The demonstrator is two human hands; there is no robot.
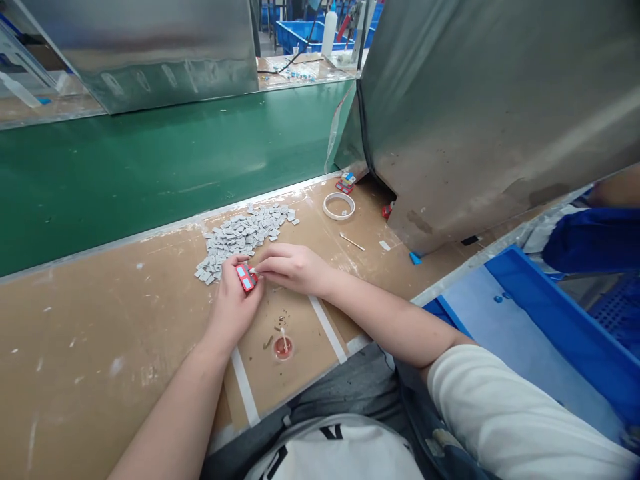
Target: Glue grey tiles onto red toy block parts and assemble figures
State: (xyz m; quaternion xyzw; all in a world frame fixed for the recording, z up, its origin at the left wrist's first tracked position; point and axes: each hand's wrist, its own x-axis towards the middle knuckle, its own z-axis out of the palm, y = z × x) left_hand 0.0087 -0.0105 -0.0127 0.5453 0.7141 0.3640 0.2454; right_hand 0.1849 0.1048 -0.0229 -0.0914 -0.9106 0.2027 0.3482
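My left hand (234, 301) is closed around a small red toy piece (245, 277) with pale blue window-like panels. My right hand (300, 268) is pinched at the right side of that piece. A tiny whitish bit shows at its fingertips, too small to name. Just beyond both hands spreads a heap of small flat grey pieces (245, 233). Nearer my body, a little round dish (283, 348) holds reddish liquid, with a white-tipped stick standing in it. Dark crumbs lie beside the dish.
A tape roll (339, 207), a cotton swab (352, 241) and more red toy pieces (345, 183) lie at the right. A green conveyor belt (165, 167) runs behind the table. A metal panel (490, 120) stands at right, above a blue bin (565, 327).
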